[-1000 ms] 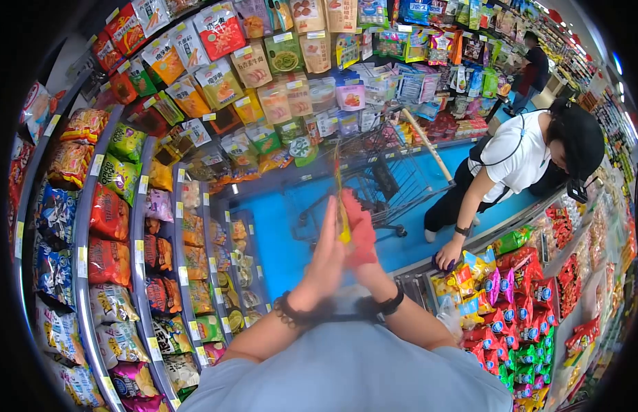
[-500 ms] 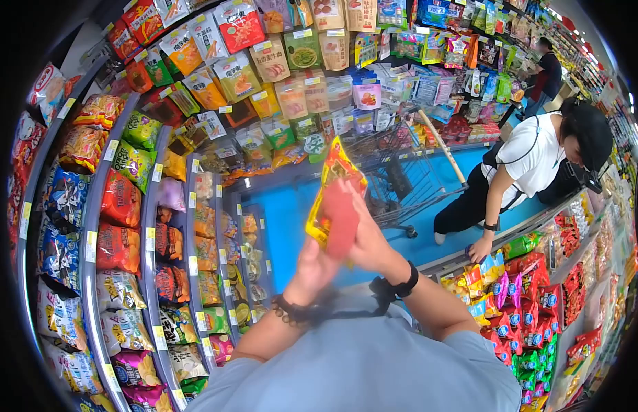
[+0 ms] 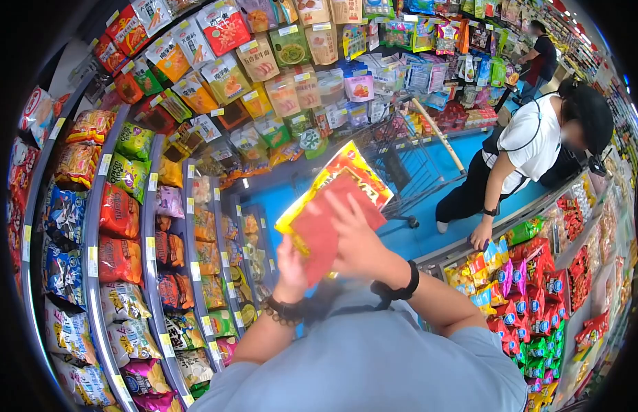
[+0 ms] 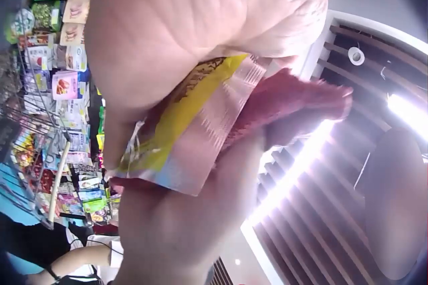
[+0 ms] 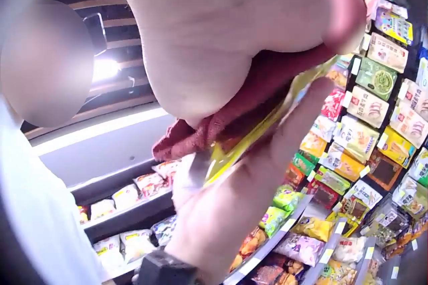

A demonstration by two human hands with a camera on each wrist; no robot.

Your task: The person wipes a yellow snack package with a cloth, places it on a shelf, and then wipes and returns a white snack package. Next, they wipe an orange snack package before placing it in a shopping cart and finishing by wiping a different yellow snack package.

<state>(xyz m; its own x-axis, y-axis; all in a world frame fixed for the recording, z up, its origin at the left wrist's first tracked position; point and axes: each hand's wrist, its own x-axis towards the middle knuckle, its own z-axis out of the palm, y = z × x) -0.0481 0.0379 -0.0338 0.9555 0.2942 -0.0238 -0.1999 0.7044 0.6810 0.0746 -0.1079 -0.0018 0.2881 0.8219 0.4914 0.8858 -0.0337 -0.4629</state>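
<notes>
A yellow-and-red snack bag (image 3: 357, 167) is held up in front of the chest in the head view, tilted. My left hand (image 3: 289, 269) grips its lower left edge. In the left wrist view, the bag's crimped end (image 4: 214, 121) shows between the two hands. A dull red cloth (image 3: 322, 230) lies against the near face of the bag. My right hand (image 3: 360, 240) presses on the cloth with its fingers spread fairly straight. The right wrist view shows the cloth (image 5: 227, 118) bunched between the right palm and the bag.
Shelves of bagged snacks (image 3: 120, 257) rise on the left, with hanging pouches (image 3: 257, 60) ahead. A shopping cart (image 3: 401, 165) stands on the blue floor. At right, another person (image 3: 532, 130) reaches over a bin of small bags (image 3: 518, 302).
The bag was edge-on between both palms, then tilted; now its broad face shows. The cloth has spread out over it under the right hand. The other person's arm has shifted slightly.
</notes>
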